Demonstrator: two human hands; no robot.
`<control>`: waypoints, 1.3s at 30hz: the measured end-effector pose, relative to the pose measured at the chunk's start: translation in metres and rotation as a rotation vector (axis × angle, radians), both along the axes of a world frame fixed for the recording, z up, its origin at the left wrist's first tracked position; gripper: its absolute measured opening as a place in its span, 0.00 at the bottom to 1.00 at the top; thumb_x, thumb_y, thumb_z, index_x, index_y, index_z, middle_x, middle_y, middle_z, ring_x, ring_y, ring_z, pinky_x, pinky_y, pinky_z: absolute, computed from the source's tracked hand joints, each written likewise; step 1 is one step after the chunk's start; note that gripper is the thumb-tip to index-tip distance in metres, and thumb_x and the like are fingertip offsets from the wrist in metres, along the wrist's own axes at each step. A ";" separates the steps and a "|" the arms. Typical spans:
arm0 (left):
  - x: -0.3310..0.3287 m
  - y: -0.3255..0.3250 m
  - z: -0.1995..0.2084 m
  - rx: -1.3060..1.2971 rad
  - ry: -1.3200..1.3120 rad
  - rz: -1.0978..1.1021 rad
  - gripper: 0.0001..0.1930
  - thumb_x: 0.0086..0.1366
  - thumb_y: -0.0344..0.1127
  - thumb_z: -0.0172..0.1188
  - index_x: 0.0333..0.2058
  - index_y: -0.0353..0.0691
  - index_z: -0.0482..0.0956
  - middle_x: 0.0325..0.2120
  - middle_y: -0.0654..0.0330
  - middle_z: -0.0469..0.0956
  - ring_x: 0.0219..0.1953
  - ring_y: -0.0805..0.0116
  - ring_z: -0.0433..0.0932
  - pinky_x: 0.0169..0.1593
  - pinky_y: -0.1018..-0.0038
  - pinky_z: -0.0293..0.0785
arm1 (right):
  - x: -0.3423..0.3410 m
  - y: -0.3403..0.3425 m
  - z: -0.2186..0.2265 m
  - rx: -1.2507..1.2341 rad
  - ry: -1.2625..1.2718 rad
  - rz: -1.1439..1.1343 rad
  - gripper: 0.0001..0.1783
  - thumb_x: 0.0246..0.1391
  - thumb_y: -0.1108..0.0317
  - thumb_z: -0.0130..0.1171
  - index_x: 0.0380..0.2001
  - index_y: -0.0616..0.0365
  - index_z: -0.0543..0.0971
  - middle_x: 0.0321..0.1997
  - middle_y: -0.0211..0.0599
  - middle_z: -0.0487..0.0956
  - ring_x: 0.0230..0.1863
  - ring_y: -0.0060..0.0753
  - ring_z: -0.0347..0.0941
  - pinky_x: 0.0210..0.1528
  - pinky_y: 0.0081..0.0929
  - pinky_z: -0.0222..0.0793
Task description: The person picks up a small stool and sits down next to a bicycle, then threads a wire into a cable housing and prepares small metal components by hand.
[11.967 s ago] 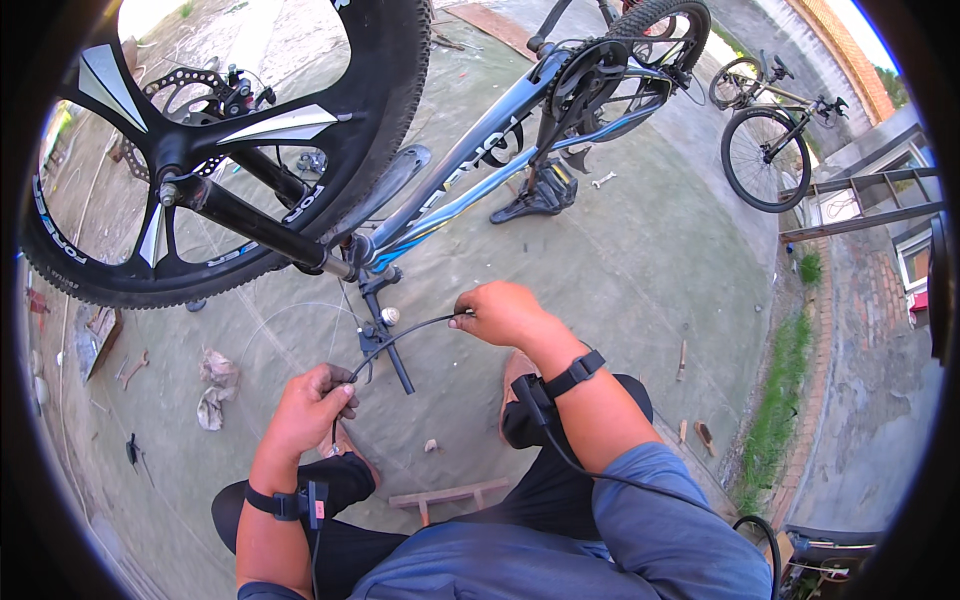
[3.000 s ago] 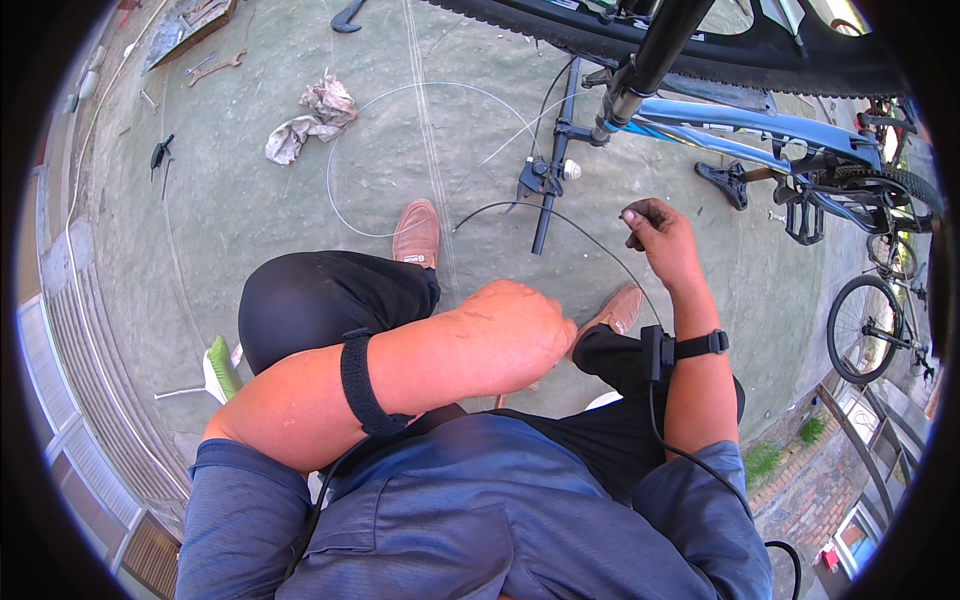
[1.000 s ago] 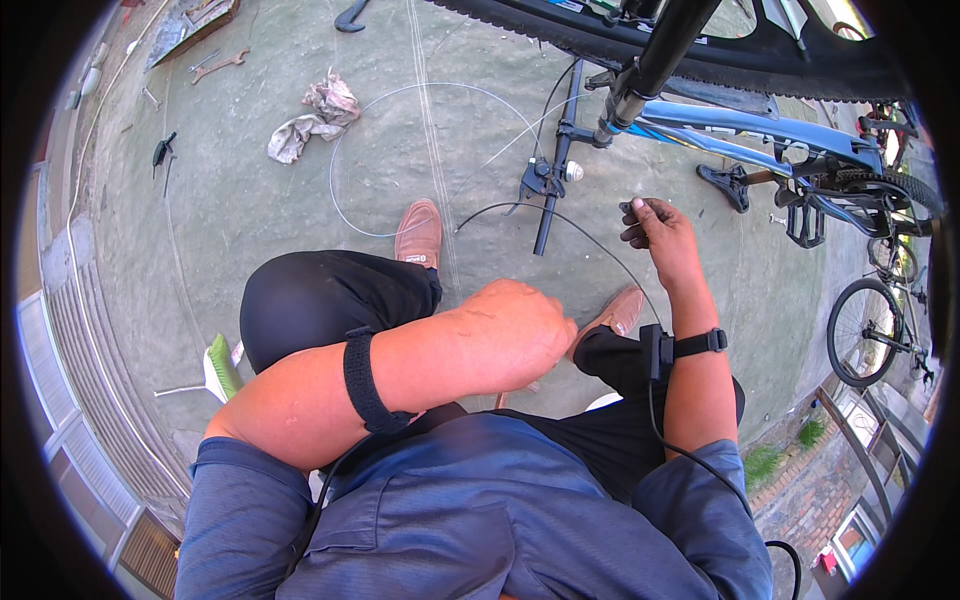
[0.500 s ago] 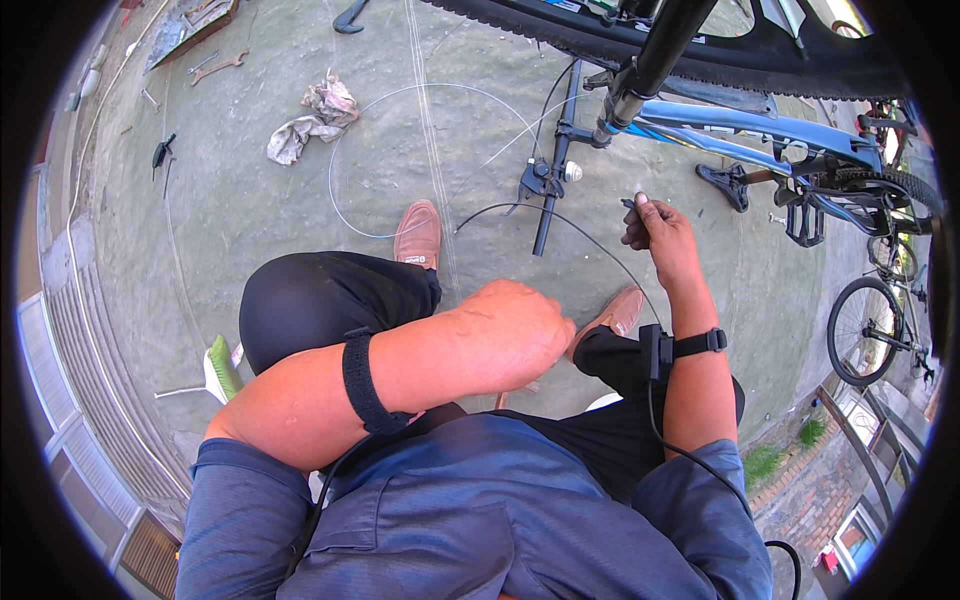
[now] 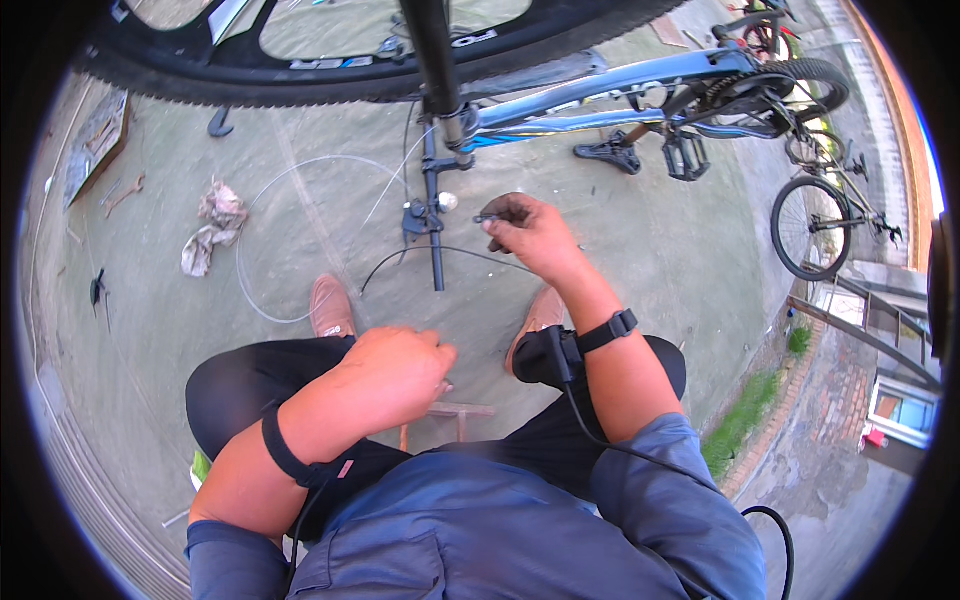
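Note:
My right hand [image 5: 537, 238] is raised just right of the handlebar [image 5: 432, 205], pinching a small dark piece [image 5: 486, 218] between thumb and fingers. In front of my lap, my left hand [image 5: 405, 368] is closed, its fingers curled under; whatever it may hold is hidden. A blue bicycle [image 5: 590, 90] stands wheel-up, with its black tyre [image 5: 330, 88] across the top of the view and the handlebar low near the ground. From the handlebar a thin pale cable [image 5: 240, 235] loops over the floor. A black cable housing [image 5: 450, 248] arcs between my hands and the bar.
A crumpled rag [image 5: 215, 228] lies left of the cable loop. Farther left are a rusty wrench [image 5: 124, 195], a tray [image 5: 98, 148] and a dark tool [image 5: 98, 290]. Another bicycle [image 5: 815, 228] stands at the right. A small wooden stool-like piece [image 5: 462, 410] shows between my legs.
The view has swung right, so the bicycle and floor things sit farther left. My right hand has come closer to the handlebar and turned its fingers left. My left hand stays closed.

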State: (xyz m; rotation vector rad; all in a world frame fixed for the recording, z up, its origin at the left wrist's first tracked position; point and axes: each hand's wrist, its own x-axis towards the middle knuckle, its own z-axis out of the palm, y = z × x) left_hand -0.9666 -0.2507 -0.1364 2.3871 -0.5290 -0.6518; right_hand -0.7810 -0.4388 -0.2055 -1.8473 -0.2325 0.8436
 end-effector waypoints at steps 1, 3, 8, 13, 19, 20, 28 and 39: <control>0.001 -0.001 0.000 0.006 0.004 -0.001 0.14 0.59 0.42 0.65 0.37 0.38 0.79 0.31 0.53 0.78 0.35 0.49 0.81 0.39 0.55 0.77 | -0.002 0.001 0.006 0.029 0.001 0.001 0.11 0.59 0.72 0.63 0.44 0.65 0.79 0.36 0.33 0.80 0.34 0.23 0.79 0.38 0.24 0.77; 0.004 -0.002 0.001 0.013 -0.001 -0.003 0.14 0.59 0.42 0.65 0.36 0.38 0.79 0.30 0.53 0.78 0.35 0.49 0.81 0.39 0.55 0.76 | -0.005 0.001 0.015 0.084 -0.012 0.010 0.11 0.58 0.77 0.62 0.44 0.65 0.78 0.38 0.33 0.80 0.36 0.23 0.78 0.40 0.23 0.78; 0.013 -0.007 0.007 0.052 -0.050 -0.010 0.13 0.59 0.42 0.65 0.35 0.38 0.79 0.30 0.54 0.78 0.35 0.50 0.81 0.39 0.54 0.75 | -0.010 -0.007 0.033 0.204 -0.014 0.007 0.10 0.59 0.76 0.62 0.44 0.66 0.78 0.36 0.32 0.80 0.35 0.21 0.77 0.37 0.22 0.78; 0.022 -0.012 0.008 0.088 -0.075 0.035 0.13 0.58 0.42 0.66 0.37 0.39 0.80 0.30 0.54 0.80 0.35 0.48 0.81 0.38 0.54 0.74 | -0.018 -0.020 0.050 0.262 -0.039 0.016 0.10 0.62 0.69 0.63 0.40 0.65 0.79 0.32 0.32 0.79 0.32 0.21 0.77 0.35 0.24 0.76; 0.049 -0.016 0.015 -0.115 -0.174 0.491 0.14 0.59 0.38 0.68 0.40 0.35 0.80 0.31 0.52 0.82 0.32 0.53 0.83 0.35 0.63 0.77 | -0.028 -0.035 0.063 0.262 -0.071 0.064 0.15 0.66 0.60 0.60 0.35 0.64 0.81 0.26 0.29 0.78 0.28 0.19 0.74 0.32 0.22 0.72; 0.053 -0.018 0.016 -0.198 -0.175 0.606 0.15 0.59 0.37 0.69 0.40 0.35 0.80 0.32 0.52 0.82 0.31 0.54 0.83 0.35 0.64 0.77 | -0.030 -0.037 0.063 0.261 -0.065 0.069 0.15 0.66 0.60 0.60 0.35 0.64 0.81 0.26 0.29 0.78 0.28 0.19 0.74 0.32 0.22 0.72; 0.063 -0.038 0.003 -0.467 -0.230 0.549 0.10 0.60 0.29 0.67 0.38 0.33 0.78 0.28 0.52 0.81 0.28 0.59 0.82 0.33 0.69 0.76 | -0.042 -0.046 0.068 0.207 -0.054 0.129 0.17 0.67 0.58 0.58 0.31 0.62 0.80 0.22 0.30 0.77 0.26 0.19 0.72 0.30 0.24 0.69; 0.069 -0.034 0.000 -0.537 -0.178 0.647 0.08 0.65 0.31 0.63 0.39 0.33 0.78 0.27 0.54 0.80 0.28 0.65 0.79 0.34 0.70 0.74 | -0.045 -0.051 0.064 0.439 -0.020 -0.031 0.14 0.62 0.73 0.61 0.51 0.62 0.78 0.41 0.33 0.81 0.35 0.21 0.77 0.37 0.23 0.76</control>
